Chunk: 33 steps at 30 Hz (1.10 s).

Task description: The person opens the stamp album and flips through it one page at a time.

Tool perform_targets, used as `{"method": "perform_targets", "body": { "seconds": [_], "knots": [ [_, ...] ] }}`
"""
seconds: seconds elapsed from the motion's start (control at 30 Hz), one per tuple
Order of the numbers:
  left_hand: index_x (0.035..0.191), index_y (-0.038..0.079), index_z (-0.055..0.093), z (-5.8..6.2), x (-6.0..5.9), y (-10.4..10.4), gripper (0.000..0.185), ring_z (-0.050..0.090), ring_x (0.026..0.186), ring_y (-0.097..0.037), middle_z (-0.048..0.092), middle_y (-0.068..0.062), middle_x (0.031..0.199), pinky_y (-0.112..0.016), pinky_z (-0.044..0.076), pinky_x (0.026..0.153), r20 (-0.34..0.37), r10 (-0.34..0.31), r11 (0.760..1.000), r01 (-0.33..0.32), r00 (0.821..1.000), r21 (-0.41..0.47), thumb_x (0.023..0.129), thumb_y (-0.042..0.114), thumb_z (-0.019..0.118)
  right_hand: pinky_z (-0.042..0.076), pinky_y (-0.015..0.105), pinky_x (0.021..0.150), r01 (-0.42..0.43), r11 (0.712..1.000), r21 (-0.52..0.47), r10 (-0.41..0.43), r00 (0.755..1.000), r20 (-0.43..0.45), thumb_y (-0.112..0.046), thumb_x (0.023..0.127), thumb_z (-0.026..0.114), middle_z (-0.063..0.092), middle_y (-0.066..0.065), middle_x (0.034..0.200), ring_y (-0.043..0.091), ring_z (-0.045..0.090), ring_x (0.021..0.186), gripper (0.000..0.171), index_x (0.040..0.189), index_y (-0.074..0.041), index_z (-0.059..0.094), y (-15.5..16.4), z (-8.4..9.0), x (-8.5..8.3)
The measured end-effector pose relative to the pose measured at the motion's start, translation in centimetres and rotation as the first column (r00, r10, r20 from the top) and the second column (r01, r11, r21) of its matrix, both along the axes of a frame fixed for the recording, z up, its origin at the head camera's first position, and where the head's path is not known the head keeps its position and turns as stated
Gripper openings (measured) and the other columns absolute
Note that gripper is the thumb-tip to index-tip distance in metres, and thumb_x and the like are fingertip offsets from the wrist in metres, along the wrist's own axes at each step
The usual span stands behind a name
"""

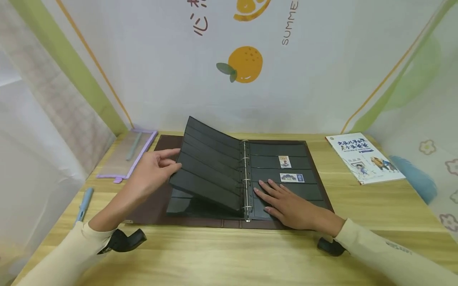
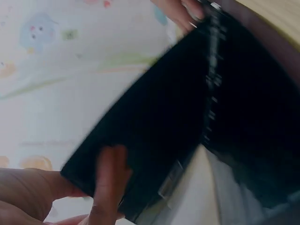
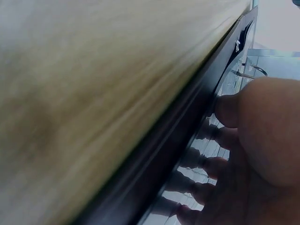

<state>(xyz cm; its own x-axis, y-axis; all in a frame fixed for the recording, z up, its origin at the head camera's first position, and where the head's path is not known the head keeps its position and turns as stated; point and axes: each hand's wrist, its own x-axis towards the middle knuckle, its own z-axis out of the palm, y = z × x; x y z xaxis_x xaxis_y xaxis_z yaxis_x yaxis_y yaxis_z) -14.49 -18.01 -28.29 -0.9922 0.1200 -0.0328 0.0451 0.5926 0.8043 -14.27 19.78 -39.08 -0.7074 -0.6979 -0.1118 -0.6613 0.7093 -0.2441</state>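
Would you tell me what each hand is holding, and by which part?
The left hand pinches the lifted black page by its outer edge. The right hand holds nothing, resting flat on the right-hand page.

Left hand point(image 1: 152, 172) is reaching in from the left, forearm angled forward — fingers and thumb pinching together. Right hand point(image 1: 286, 202) is lying flat, palm down — fingers straight, slightly spread, pointing forward-left. Both forearms are sleeved.

My left wrist view was smeared with blur, and the raised page point(image 2: 154, 136) hid most of my left hand point(image 2: 101, 187). My right hand point(image 3: 243, 154) ran off the frame. The two stamps point(image 1: 285, 161) were too small to read.
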Motion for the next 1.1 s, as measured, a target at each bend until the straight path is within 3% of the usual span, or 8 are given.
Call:
{"method": "perform_targets", "body": {
  "seconds": [0.17,0.43,0.67,0.77,0.83,0.93,1.0,1.1],
  "knots": [
    [0.144,0.000,0.054,-2.2,-0.1,-2.0,0.053,0.060,0.068,-0.012,0.073,-0.003,0.085,-0.030,0.047,0.075,0.015,0.005,0.992,-0.003,1.000,-0.124,0.097,0.021,0.067,0.022,0.066,0.120,0.001,1.000,0.011,-0.002,1.000,0.021,-0.029,0.109,0.045,0.016,0.015,0.170,0.043,0.013,0.156,0.058,0.162,-0.015,0.025,-0.1,0.3,-0.2],
    [0.139,-0.013,0.052,-5.6,-1.4,-3.0,0.059,0.060,0.062,-0.014,0.071,-0.014,0.093,-0.030,0.048,0.060,0.115,-0.086,0.954,0.115,0.990,-0.278,0.094,0.020,0.071,0.023,0.067,0.120,0.001,1.000,0.024,-0.002,1.000,0.024,-0.029,0.109,0.045,0.017,0.016,0.169,0.043,0.014,0.156,0.058,0.162,-0.016,0.025,0.1,0.9,-0.2],
    [0.135,-0.018,0.053,-7.1,-0.2,-1.6,0.073,0.066,0.090,-0.036,0.066,-0.031,0.117,-0.040,0.054,0.071,0.096,-0.128,0.837,0.160,0.987,-0.524,0.088,0.032,0.079,0.024,0.068,0.118,-0.002,1.000,0.007,0.002,1.000,0.023,-0.030,0.109,0.045,0.018,0.016,0.169,0.044,0.015,0.155,0.058,0.162,-0.016,0.026,-0.2,0.6,-0.2],
    [0.134,-0.018,0.054,-7.6,0.4,-0.4,0.073,0.063,0.088,-0.037,0.059,-0.036,0.120,-0.042,0.054,0.067,0.001,-0.182,0.773,0.143,0.983,-0.618,0.089,0.034,0.079,0.022,0.067,0.120,0.008,1.000,0.012,-0.009,0.999,0.036,-0.030,0.109,0.044,0.016,0.015,0.170,0.043,0.013,0.156,0.058,0.162,-0.017,0.024,-0.2,0.5,-0.2],
    [0.140,-0.012,0.053,-8.0,0.6,0.5,0.074,0.061,0.104,-0.042,0.052,-0.036,0.131,-0.049,0.056,0.076,-0.076,-0.253,0.736,0.141,0.964,-0.662,0.091,0.038,0.076,0.021,0.066,0.121,0.013,1.000,0.014,-0.013,0.999,0.040,-0.031,0.109,0.044,0.015,0.014,0.170,0.042,0.012,0.156,0.059,0.162,-0.017,0.023,-0.1,0.4,-0.2],
    [0.153,0.003,0.044,-8.6,0.6,1.7,0.073,0.040,0.140,-0.049,0.035,-0.031,0.156,-0.062,0.046,0.101,-0.127,-0.418,0.700,0.229,0.900,-0.677,0.096,0.043,0.068,0.021,0.065,0.121,0.013,1.000,0.019,-0.013,0.999,0.034,-0.031,0.109,0.045,0.015,0.014,0.170,0.041,0.012,0.157,0.059,0.163,-0.017,0.023,-0.1,0.4,-0.2],
    [0.159,0.016,0.034,-8.9,0.4,2.4,0.072,0.017,0.154,-0.047,0.017,-0.023,0.168,-0.071,0.028,0.114,-0.075,-0.513,0.664,0.340,0.855,-0.666,0.100,0.046,0.059,0.022,0.064,0.121,0.015,1.000,0.025,-0.016,0.999,0.029,-0.031,0.109,0.045,0.016,0.014,0.170,0.041,0.012,0.157,0.059,0.163,-0.017,0.023,-0.1,0.4,-0.2],
    [0.162,0.026,0.024,-9.3,0.2,3.3,0.067,0.001,0.158,-0.040,0.003,-0.012,0.172,-0.070,0.012,0.121,0.040,-0.589,0.599,0.469,0.807,-0.649,0.104,0.049,0.049,0.022,0.064,0.121,0.017,0.999,0.035,-0.018,1.000,0.024,-0.031,0.109,0.045,0.016,0.013,0.170,0.041,0.013,0.157,0.059,0.163,-0.018,0.023,-0.1,0.4,-0.1]
  ]
}}
